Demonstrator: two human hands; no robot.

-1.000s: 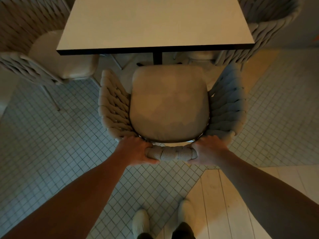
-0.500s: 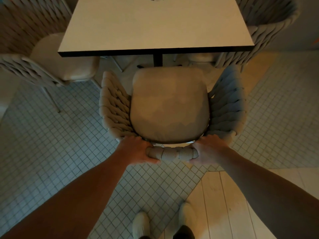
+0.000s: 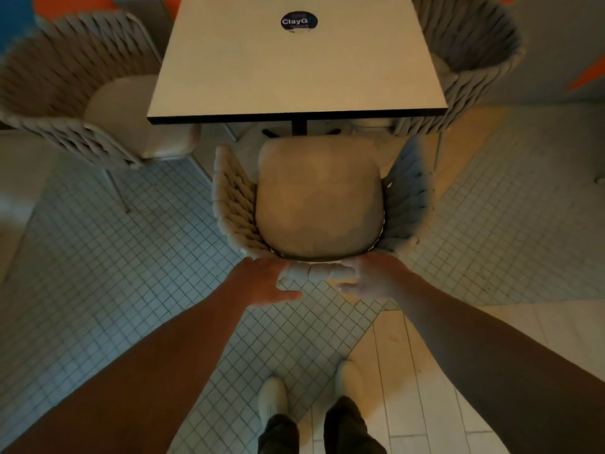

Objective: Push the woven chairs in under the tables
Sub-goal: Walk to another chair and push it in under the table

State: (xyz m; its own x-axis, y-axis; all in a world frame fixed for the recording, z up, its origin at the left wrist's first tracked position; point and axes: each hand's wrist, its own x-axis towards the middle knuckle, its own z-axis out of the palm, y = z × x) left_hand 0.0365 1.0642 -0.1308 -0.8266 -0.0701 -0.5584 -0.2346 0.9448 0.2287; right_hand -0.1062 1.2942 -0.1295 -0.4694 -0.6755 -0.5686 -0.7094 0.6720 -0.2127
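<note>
Chair: the woven chair (image 3: 234, 198) stands in the middle, at the near side of the table (image 3: 294, 77). Its seat cushion (image 3: 319, 198) is all in view. The front of the seat comes just up to the table's near edge, so it is not under the table yet.
Left hand: the left hand (image 3: 265, 280) is at the left end of the chair's back rim (image 3: 312, 271). Its fingers lie loose on the rim and its thumb points right, off the rim. It is let go, not gripping.
Right hand: the right hand (image 3: 370, 276) is at the right end of the same rim. Its fingers touch the rim, the thumb is spread away, and the hand is loose too.
Table: pale and square with a dark edge. A dark post (image 3: 299, 126) holds it up. A round dark sticker (image 3: 299, 21) sits on the far part of the top.
Other chairs: the left chair (image 3: 65, 77) is by the table's left side. The right chair (image 3: 468, 60) is close against the far right side.
Floor: small square tiles (image 3: 114, 273), with pale planks (image 3: 425, 371) near and right.
Feet: two pale shoes (image 3: 272, 401) stand near, behind the chair.
</note>
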